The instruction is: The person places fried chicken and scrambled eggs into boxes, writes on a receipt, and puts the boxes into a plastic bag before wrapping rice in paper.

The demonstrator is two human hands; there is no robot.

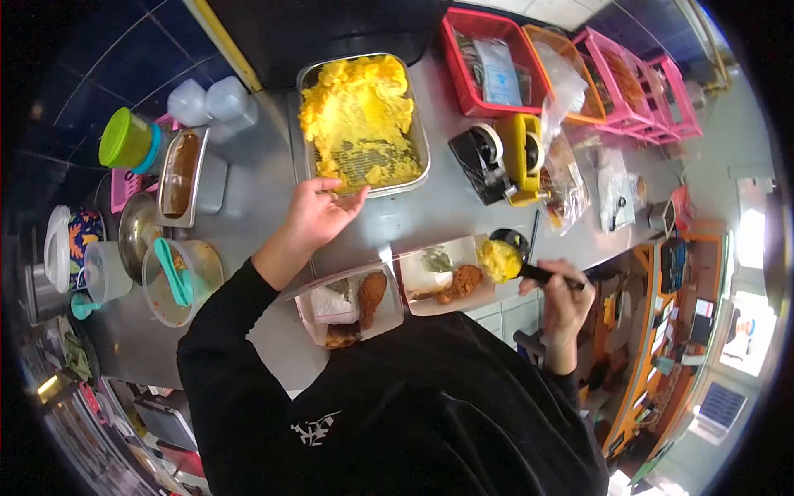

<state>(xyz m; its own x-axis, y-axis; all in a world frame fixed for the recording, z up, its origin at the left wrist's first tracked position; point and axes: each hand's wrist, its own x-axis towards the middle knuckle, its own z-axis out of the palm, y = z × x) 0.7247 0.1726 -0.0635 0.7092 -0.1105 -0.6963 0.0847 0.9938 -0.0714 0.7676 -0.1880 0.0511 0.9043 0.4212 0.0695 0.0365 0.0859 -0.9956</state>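
Note:
My right hand (564, 304) is wrapped round the black handle of a serving spoon (533, 273), which carries a heap of yellow scrambled egg (499, 260). The spoon is beside the right end of a paper meal box (426, 304) holding a piece of fried chicken (461, 283) and a white item. A second paper box (389, 324) stands left of it, with a fried drumstick (372, 299) and a white wrapped packet (335, 304). My left hand (318, 217) has its fingers apart at the near rim of a metal tray (423, 157) of scrambled egg (356, 107).
Two tape dispensers (481, 165) (521, 157) and plastic bags lie right of the tray. Red (456, 83), orange and pink baskets line the back right. On the left stand a metal container (213, 178), a clear tub (207, 273) with turquoise tongs (172, 273), and a metal lid (139, 231).

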